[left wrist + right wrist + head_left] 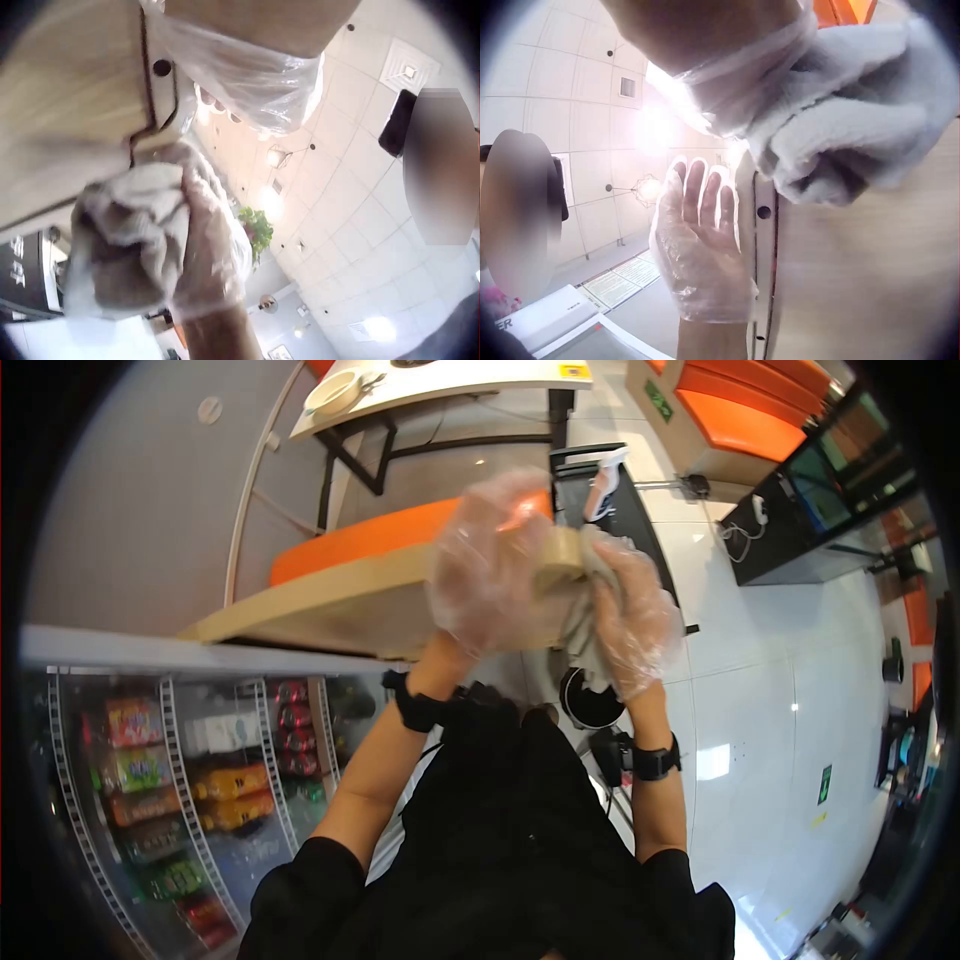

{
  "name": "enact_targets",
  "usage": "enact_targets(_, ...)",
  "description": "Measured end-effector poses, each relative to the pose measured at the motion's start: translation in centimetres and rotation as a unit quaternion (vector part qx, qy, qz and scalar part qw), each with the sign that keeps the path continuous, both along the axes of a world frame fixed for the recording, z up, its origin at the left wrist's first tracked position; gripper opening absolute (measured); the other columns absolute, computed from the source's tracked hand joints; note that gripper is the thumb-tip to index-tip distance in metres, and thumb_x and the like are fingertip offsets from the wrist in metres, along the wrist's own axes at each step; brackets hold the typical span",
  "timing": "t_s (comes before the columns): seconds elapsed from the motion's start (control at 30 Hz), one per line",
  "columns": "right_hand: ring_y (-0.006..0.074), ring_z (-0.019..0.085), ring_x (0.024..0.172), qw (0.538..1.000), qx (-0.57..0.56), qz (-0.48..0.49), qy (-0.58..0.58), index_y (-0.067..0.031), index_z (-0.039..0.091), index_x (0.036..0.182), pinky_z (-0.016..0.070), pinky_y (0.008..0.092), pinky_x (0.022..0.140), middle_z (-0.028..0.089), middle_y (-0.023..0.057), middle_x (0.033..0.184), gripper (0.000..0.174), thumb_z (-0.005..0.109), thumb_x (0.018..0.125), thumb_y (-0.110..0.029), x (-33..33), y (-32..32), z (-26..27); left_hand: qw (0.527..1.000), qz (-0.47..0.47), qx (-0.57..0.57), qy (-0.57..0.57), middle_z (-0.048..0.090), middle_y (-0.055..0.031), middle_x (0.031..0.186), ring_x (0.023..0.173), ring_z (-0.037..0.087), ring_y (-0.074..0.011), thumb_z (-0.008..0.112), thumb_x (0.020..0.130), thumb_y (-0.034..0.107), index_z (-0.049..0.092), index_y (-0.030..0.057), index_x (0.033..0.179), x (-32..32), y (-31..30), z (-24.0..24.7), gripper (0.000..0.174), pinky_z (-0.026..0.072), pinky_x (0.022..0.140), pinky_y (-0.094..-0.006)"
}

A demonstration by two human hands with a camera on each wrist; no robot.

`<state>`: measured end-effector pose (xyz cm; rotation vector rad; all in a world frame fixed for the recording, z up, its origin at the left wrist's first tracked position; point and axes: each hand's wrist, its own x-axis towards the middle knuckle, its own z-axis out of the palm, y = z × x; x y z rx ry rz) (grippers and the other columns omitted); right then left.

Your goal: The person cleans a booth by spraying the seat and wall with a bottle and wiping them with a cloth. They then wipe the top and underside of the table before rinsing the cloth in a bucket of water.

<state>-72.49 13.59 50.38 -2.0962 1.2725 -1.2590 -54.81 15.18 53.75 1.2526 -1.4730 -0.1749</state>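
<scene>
My right hand [635,615], in a clear plastic glove, grips a crumpled grey cloth [840,112] at the rounded right end of a wooden bench back [350,585]. Folds of the cloth hang below the fingers in the head view. My left hand [490,565], gloved the same way and blurred there, is over the top edge of the bench back, left of the right hand. The right wrist view shows that left hand [705,240] with its fingers straight and slightly spread beside the panel edge. It holds nothing.
An orange seat [370,535] lies beyond the bench back, with a white table [450,385] past it. A drinks fridge [190,780] stands at the left. A wipes packet [605,485] rests on a dark cart [635,520]. A round black bin [590,700] is below the cloth.
</scene>
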Motion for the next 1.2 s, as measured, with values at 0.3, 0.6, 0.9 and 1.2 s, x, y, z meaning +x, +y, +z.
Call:
enact_targets(0.3, 0.0211, 0.052, 0.129, 0.94, 0.211, 0.008, -0.269, -0.0027, 0.053, 0.14, 0.0405, 0.0348, 0.11, 0.055, 0.0125, 0.142, 0.036, 0.053, 0.105, -0.012, 0.0, 7.1, -3.5, 0.981, -0.095, 0.169, 0.006, 0.047, -0.017, 0.151, 0.139, 0.047, -0.0353, 0.076, 0.085, 0.022, 0.046, 0.0077, 0.148, -3.7, 11.1, -6.2, 0.071, 0.0425, 0.113, -0.044)
enact_targets(0.6, 0.0284, 0.045, 0.139, 0.924, 0.255, 0.147, -0.244, 0.0016, 0.044, 0.15, 0.033, 0.0381, 0.117, 0.048, 0.0181, 0.151, 0.071, 0.034, 0.108, -0.055, 3.3, 11.3, -4.0, 0.951, -0.101, 0.256, 0.14, 0.037, -0.0208, 0.158, 0.145, 0.04, -0.0367, 0.078, 0.086, 0.021, 0.028, 0.0057, 0.158, -1.9, 14.3, -8.6, 0.089, 0.0336, 0.12, -0.0414)
enact_targets(0.9, 0.0348, 0.066, 0.093, 0.982, 0.016, 0.142, 0.123, -0.011, 0.07, 0.125, 0.0542, 0.0439, 0.078, 0.07, 0.0168, 0.113, 0.034, 0.069, 0.095, -0.028, 9.6, 12.2, -2.1, 0.874, 0.031, 0.267, 0.404, 0.051, -0.0143, 0.142, 0.13, 0.05, -0.0226, 0.069, 0.09, 0.008, 0.036, 0.0023, 0.151, 6.5, 20.3, -11.1, 0.07, 0.0428, 0.109, -0.0352)
enact_targets(1.2, 0.0304, 0.054, 0.13, 0.935, -0.241, -0.044, 0.254, -0.0221, 0.064, 0.137, 0.0367, 0.0434, 0.116, 0.062, 0.0025, 0.14, 0.042, 0.061, 0.099, -0.041, 10.7, 4.1, 0.5, 0.914, 0.403, 0.033, -0.026, 0.046, -0.0167, 0.151, 0.137, 0.049, -0.0331, 0.066, 0.088, 0.009, 0.046, 0.0063, 0.15, 23.1, 22.8, -2.8, 0.065, 0.041, 0.114, -0.0412)
